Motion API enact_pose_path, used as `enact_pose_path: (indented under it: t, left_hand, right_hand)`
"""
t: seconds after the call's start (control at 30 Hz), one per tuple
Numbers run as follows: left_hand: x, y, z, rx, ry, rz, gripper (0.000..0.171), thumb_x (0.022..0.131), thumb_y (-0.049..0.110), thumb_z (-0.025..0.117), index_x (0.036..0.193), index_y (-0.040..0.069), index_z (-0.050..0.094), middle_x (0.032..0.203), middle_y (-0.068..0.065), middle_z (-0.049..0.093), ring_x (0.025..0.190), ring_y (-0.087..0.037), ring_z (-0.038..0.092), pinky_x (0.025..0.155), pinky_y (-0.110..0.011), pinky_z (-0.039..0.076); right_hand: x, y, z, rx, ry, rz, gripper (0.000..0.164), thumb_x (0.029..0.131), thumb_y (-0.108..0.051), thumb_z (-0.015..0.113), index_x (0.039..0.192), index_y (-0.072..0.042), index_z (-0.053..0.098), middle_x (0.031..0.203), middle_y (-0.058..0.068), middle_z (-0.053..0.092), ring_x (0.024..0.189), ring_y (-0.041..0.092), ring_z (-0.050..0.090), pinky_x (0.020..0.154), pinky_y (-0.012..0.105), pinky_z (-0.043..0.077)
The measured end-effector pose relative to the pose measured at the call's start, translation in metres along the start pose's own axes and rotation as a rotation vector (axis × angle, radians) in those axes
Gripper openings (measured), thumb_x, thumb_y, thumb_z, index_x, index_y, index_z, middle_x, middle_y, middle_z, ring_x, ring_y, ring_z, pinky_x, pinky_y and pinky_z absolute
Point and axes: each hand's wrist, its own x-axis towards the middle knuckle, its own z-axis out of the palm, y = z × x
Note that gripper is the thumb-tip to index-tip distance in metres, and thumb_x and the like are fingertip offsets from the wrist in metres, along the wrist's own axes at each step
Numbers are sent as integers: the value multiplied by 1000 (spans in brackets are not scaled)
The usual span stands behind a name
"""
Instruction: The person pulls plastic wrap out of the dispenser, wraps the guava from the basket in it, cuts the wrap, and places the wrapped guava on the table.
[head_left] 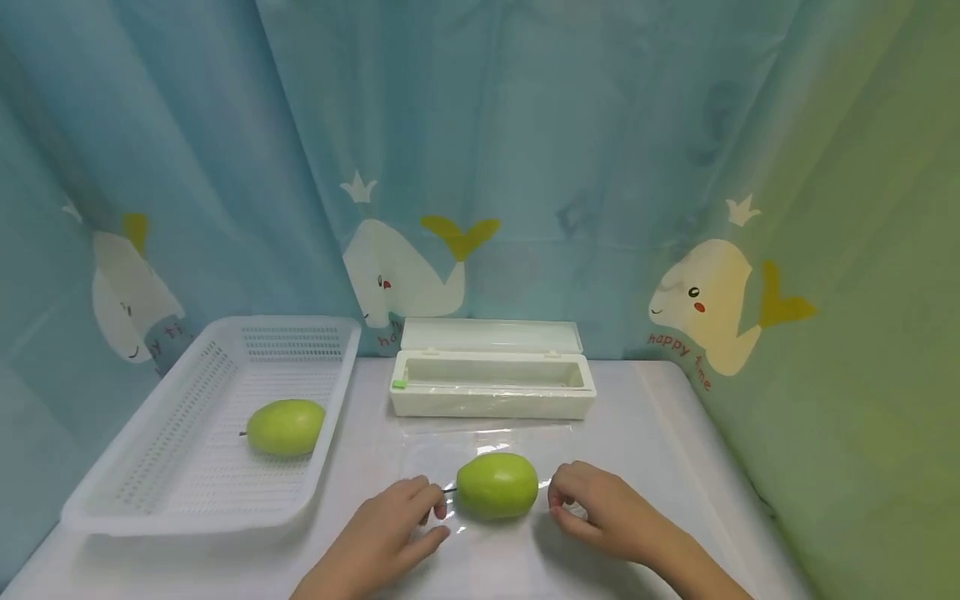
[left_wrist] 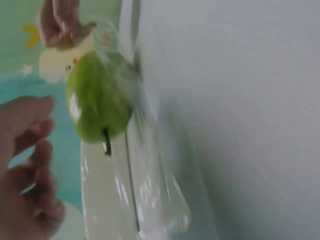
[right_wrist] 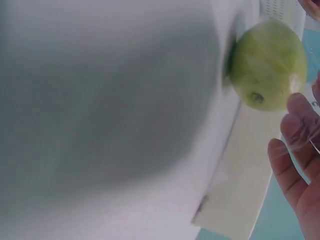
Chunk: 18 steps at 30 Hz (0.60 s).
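Observation:
A green pear (head_left: 497, 485) lies on a sheet of clear plastic wrap (head_left: 431, 450), its stem pointing left. My left hand (head_left: 394, 527) is beside the stem end; in the left wrist view its thumb stands apart from loosely bent fingers (left_wrist: 44, 185), with nothing between them. At the pear's other end, my right hand (head_left: 600, 510) pinches a gathered edge of the wrap, which stretches from the fingertips toward the pear. In the right wrist view, film crosses the fingers (right_wrist: 295, 127) close to the pear. Loose wrap hangs below the stem in the left wrist view.
Behind the pear stands a white wrap dispenser box (head_left: 491, 406) with its lid (head_left: 491, 335) raised and a green slider (head_left: 400, 384). A white plastic basket (head_left: 187, 523) at the left holds another green pear (head_left: 286, 427). A whale-print curtain (head_left: 525, 167) surrounds the white table (head_left: 652, 417).

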Motion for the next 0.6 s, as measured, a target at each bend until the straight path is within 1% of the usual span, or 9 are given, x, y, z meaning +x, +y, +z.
enact_pose_path:
  t: [0.03,0.1,0.17,0.23,0.33,0.4,0.47,0.53,0.6]
  left_hand:
    - [4,2,2,21,48,17,21,85,28,78,96,24,60,88,16,52,80,0,47,64,-19,44]
    - [11,6,5,62,105,33,30,84,32,79,108,23,64,103,12,58,95,-6,52,74,-27,49]
    - [18,10,10,76,104,22,43,85,38,77,122,24,63,121,7,59,110,-14,53,84,-39,50]
    - [23,14,14,79,71,9,56,86,45,74,135,24,57,136,2,56,124,-25,51,91,-51,49]
    - [29,19,20,62,-12,-20,70,88,54,68,147,23,46,149,-3,47,134,-37,46,99,-60,45]
    - [34,22,23,54,-57,-28,77,88,58,66,151,20,42,154,-6,43,136,-43,43,103,-62,42]
    - [39,24,27,62,-100,-29,80,88,60,64,153,18,39,156,-7,40,138,-44,41,107,-60,40]
    - [44,25,31,83,-127,-19,82,89,62,63,152,16,40,156,-9,40,139,-44,40,108,-60,39]
    - [49,26,35,122,-135,-4,81,88,62,63,151,15,41,155,-9,42,138,-43,42,107,-60,40]
  right_hand:
    - [3,1,0,13,-6,5,25,86,-11,71,89,-29,54,87,-22,52,81,-3,52,73,14,46]
    - [7,2,-1,48,-14,10,24,88,-12,71,90,-28,54,88,-22,53,82,-3,54,73,17,49]
    - [9,3,-1,86,-20,18,21,92,-13,70,92,-28,55,89,-22,55,83,-3,55,73,19,51]
    - [11,4,-2,126,-25,29,17,94,-15,68,92,-27,56,89,-21,57,82,-3,56,72,20,52]
    - [15,5,-2,174,-34,68,16,97,-17,66,92,-28,56,88,-22,59,81,-4,57,70,21,52]
    - [18,5,-2,195,-43,100,16,97,-19,65,91,-29,55,88,-23,59,80,-4,57,69,22,53]
    - [20,6,-2,212,-49,123,16,97,-19,65,91,-29,55,87,-22,59,79,-4,58,69,23,54]
    - [23,6,-2,224,-56,137,16,97,-19,65,90,-29,55,86,-22,59,79,-4,58,69,23,54]
    - [25,7,-1,239,-62,147,16,98,-18,64,91,-28,55,85,-20,60,77,-4,58,68,22,54]
